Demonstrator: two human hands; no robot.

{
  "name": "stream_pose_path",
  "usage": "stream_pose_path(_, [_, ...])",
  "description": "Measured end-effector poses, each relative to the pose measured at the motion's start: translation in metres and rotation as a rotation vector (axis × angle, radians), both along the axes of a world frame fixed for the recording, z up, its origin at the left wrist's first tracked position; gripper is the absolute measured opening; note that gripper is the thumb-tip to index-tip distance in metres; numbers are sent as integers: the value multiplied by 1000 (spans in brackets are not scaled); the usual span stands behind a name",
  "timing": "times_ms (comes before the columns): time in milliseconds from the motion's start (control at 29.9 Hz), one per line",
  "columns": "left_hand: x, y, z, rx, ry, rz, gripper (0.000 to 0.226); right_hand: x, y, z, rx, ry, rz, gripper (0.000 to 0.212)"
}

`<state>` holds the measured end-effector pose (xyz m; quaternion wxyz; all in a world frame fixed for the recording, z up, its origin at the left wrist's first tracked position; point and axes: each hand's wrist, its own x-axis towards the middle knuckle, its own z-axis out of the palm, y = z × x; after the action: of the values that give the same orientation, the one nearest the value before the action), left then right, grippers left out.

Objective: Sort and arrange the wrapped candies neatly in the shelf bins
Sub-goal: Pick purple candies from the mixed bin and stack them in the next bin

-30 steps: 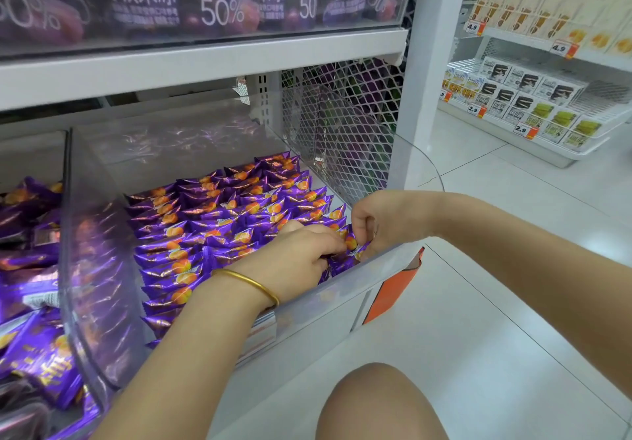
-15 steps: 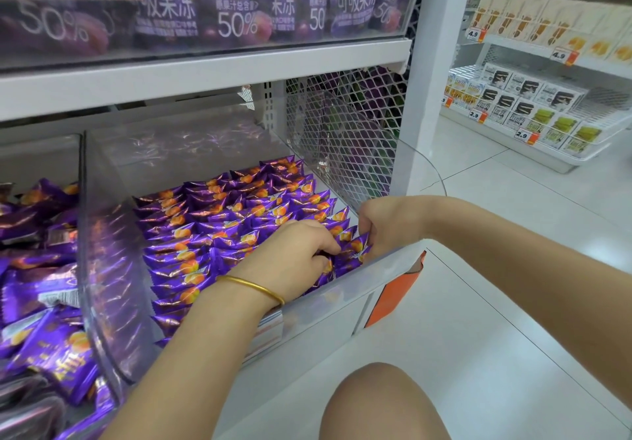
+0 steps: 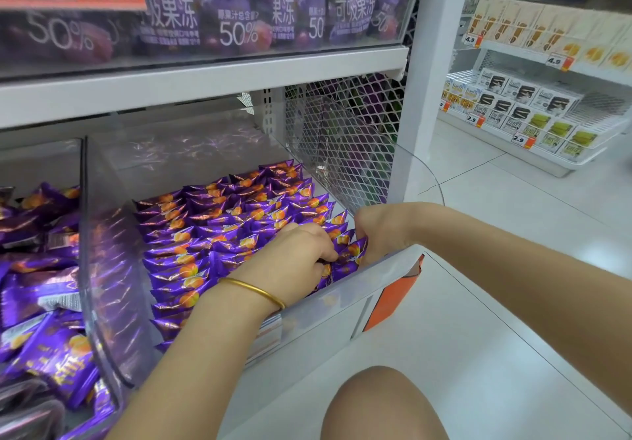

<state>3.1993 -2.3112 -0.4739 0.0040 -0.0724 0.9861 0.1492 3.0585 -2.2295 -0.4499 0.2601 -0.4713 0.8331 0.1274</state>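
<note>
A slim, plain gold bangle (image 3: 253, 291) circles the wrist behind the left hand (image 3: 297, 258), near the centre of the frame. The left forearm (image 3: 191, 354) and the right forearm (image 3: 513, 285), which leads to the right hand (image 3: 379, 231), are bare. A bare knee (image 3: 379, 402) shows at bottom centre.

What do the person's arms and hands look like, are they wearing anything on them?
No sleeves or gloves show on either arm. The left hand has a thin, plain gold bangle round its wrist. The right hand and wrist show nothing worn.
</note>
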Motion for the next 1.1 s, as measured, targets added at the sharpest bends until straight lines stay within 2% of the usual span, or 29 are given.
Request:
stream_pose_path(67, [1, -1, -2, 23, 1, 8, 38, -4, 2, 3, -59, -100, -112, 38])
stream_pose_path(134, [4, -3, 0, 84, 59, 39, 35, -5, 2, 4, -166, -247, -261, 64])
stream_pose_path(201, [8, -6, 4, 86, 122, 110, 32, -5, 0, 1, -255, -328, -306, 78])
stream_pose_path(301, [16, -14, 6, 26, 129, 264, 28, -3, -4, -3, -324, -408, -312, 73])
stream_pose_path(401, [23, -18, 4, -25, 12, 291, 26, -4, -4, -8, -341, -403, -315, 72])
stream_pose_path(468, [25, -16, 6, -17, 18, 288, 26, -6, -3, -9, -344, -387, -299, 72])
stream_pose_path(535, [28, -14, 11, 9, 108, 273, 27, -5, -2, -10, -320, -340, -281, 73])
stream_pose_path(602, [36, -12, 21, 41, 243, 263, 28, -1, -3, -8, -308, -169, -209, 70])
stream_pose_path(702, [60, -6, 42, 96, 463, 261, 29, 24, -9, 11, -495, 45, -99, 58])
stream_pose_path(769, [83, -4, 56, 100, 594, 285, 27, 56, -16, 28, -691, -5, -22, 57])
stream_pose_path(903, [147, -23, 72, 36, 757, 406, 33, 136, -36, 53, -1007, -270, 105, 47])
stream_pose_path(969, [182, -42, 71, 11, 732, 518, 33, 171, -49, 58, -1090, -363, 176, 42])
stream_pose_path(1103, [231, -76, 50, -14, 450, 671, 44, 211, -78, 51, -1148, -422, 243, 40])
